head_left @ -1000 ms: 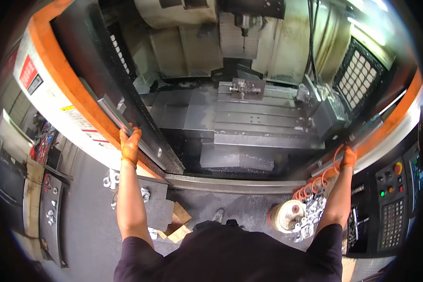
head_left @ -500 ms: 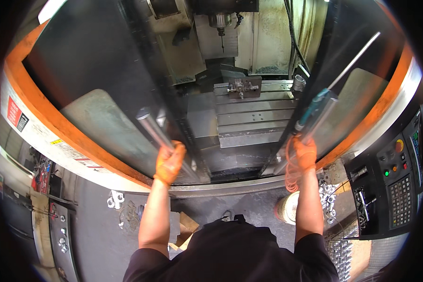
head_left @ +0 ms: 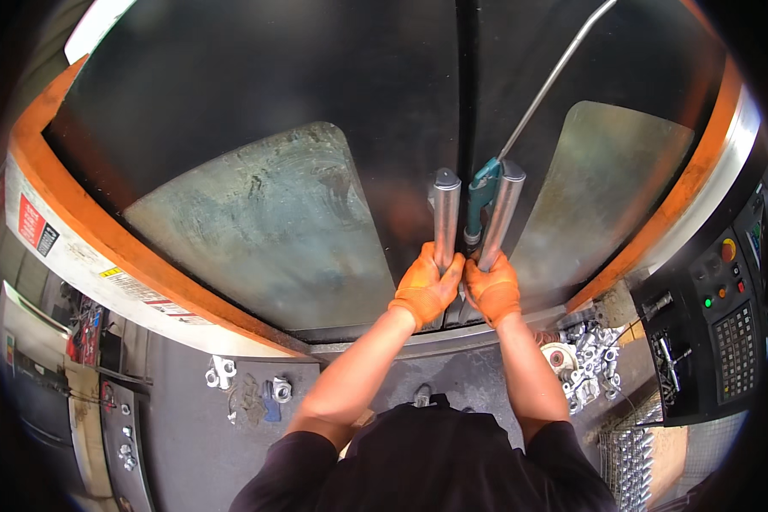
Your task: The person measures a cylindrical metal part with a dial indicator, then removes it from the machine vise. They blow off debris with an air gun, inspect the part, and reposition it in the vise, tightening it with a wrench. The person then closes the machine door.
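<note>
Both black sliding doors of a machine meet in the middle, the left door [head_left: 256, 77] edge to edge with the right door [head_left: 648, 64]. My left hand [head_left: 427, 286], in an orange glove, is closed around the left door handle [head_left: 446, 213], an upright silver tube. Just beside it, my right hand [head_left: 495, 292], gloved alike, grips the matching right door handle [head_left: 505, 209]. A teal air blow gun [head_left: 481, 198] with a long thin metal nozzle hangs between the two handles. Its lower end is hidden behind my hands. The machine's inside is out of sight behind the doors.
A control panel [head_left: 717, 320] with buttons and keys stands at the right. Shiny metal parts [head_left: 596, 363] are heaped below it, near more parts in a wire basket [head_left: 630, 461]. On the floor at left lie metal fittings [head_left: 222, 373] and a blue glove [head_left: 270, 401].
Both hands have moved inward, drawing the two doors together. The gap that showed the spindle and the worktable has closed. The blow gun has come leftward with the right door.
</note>
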Action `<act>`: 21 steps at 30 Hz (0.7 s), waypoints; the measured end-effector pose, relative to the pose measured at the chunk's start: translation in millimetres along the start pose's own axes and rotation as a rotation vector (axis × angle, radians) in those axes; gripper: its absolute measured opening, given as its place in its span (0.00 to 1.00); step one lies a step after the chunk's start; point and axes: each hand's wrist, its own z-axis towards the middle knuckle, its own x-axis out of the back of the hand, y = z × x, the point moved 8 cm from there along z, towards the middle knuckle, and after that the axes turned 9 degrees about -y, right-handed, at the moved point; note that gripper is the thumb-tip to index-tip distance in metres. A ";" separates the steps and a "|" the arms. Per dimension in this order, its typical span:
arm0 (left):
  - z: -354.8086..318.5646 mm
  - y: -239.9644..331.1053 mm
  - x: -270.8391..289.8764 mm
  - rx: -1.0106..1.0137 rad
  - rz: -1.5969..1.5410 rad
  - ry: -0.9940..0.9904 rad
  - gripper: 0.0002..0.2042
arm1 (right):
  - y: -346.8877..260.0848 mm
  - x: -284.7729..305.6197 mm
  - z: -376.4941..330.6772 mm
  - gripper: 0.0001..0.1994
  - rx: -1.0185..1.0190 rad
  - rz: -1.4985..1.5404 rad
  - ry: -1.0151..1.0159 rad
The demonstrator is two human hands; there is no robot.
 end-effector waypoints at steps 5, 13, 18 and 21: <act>4.2 4.1 -11.7 0.042 -0.011 -0.084 0.19 | -16.6 19.1 -7.9 0.17 -0.202 0.019 -0.078; 1.0 -6.0 -6.2 0.077 0.003 0.010 0.18 | -59.7 -7.0 -8.2 0.25 0.157 -0.405 -0.159; 7.2 -3.1 -22.7 -0.052 0.367 0.198 0.23 | 44.1 -16.7 40.3 0.22 0.320 -0.152 -0.416; 0.3 -1.9 -63.2 0.197 0.133 0.116 0.39 | 86.0 27.7 87.8 0.23 0.346 -0.046 -0.327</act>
